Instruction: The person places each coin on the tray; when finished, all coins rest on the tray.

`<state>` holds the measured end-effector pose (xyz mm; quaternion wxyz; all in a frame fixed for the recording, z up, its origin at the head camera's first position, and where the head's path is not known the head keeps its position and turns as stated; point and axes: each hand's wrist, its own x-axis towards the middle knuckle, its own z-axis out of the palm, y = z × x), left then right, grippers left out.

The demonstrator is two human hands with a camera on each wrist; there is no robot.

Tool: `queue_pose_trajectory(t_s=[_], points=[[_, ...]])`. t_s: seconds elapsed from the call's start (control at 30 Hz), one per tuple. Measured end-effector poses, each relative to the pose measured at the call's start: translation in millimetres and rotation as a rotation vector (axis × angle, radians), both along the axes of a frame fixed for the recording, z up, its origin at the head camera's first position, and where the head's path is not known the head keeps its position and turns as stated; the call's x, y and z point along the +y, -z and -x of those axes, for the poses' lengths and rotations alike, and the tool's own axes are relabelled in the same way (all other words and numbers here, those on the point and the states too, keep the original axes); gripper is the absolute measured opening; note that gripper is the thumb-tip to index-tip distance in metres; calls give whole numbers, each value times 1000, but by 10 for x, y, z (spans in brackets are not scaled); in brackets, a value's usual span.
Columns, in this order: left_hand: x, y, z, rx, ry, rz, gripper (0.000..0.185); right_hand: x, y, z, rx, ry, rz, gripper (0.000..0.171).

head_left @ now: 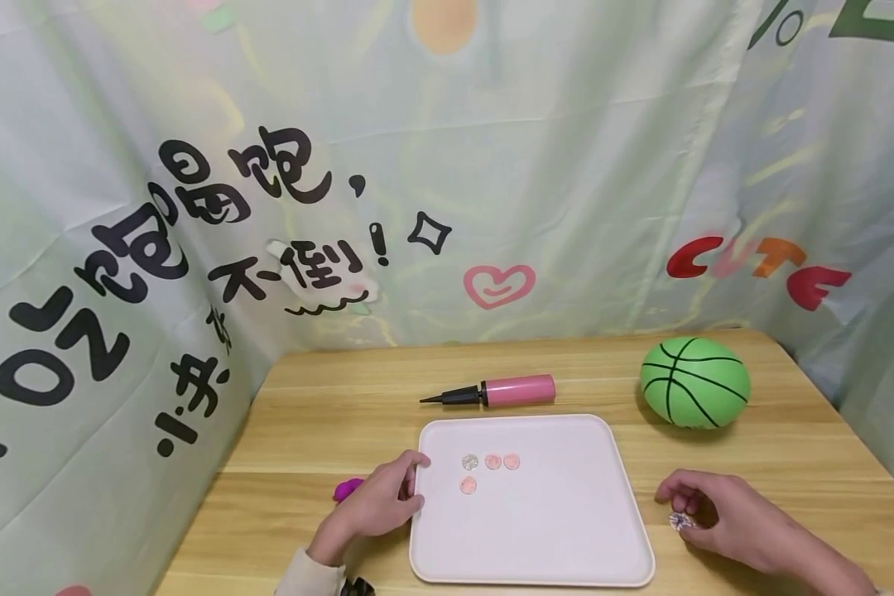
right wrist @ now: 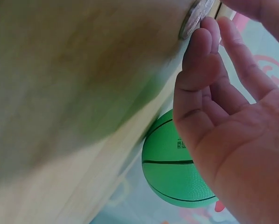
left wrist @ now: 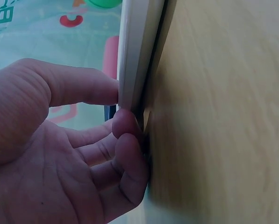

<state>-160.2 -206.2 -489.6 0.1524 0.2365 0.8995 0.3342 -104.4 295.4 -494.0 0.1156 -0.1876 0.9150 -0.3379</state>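
On the wooden table (head_left: 790, 463) a pale tray (head_left: 559, 530) lies flat at the middle of the head view, and the left hand (head_left: 376, 501) holds its left edge at about nine o'clock: the thumb lies on top of the rim and the curled fingers (left wrist: 127, 140) tuck against and under it, as the left wrist view shows close up. Four coins (head_left: 489, 468) lie in the tray's upper left part, three in a row with one just below at about seven o'clock from them; one looks silver, the others copper, though they are too small to read. At three o'clock from the tray, on the bare table, the right hand (head_left: 723, 513) rests with fingers loosely bent over a silver coin (head_left: 679, 521); the right wrist view shows a fingertip (right wrist: 200, 42) touching that coin's edge (right wrist: 195, 18), but whether the thumb closes on it is hard to tell. A purple thing (head_left: 348, 488) peeks out behind the left hand, mostly hidden. A pink pump (head_left: 502, 391) with a black nozzle lies at twelve o'clock, just beyond the tray. A green ball (head_left: 694, 382) with black lines sits at about two o'clock, well apart from the hands. The forearms are cut off by the lower edge.
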Motion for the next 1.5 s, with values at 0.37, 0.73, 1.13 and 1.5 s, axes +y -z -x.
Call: queue_pose_trajectory(t_s=[0.37,0.73,1.13,1.5], points=[[0,-9,-7,-3,0,-4,45,9,39,3,59,-51,33,32],[-5,-4,-9,-12,-1,-7,46,-59,24,-10,29,-47,38,34],[12,-23,-9,-26,-5,-7,46,-63,12,29,106,-25,-21,21],[4,-1,-8,-10,-10,-4,47,-200,-31,-18,190,20,-228,27]])
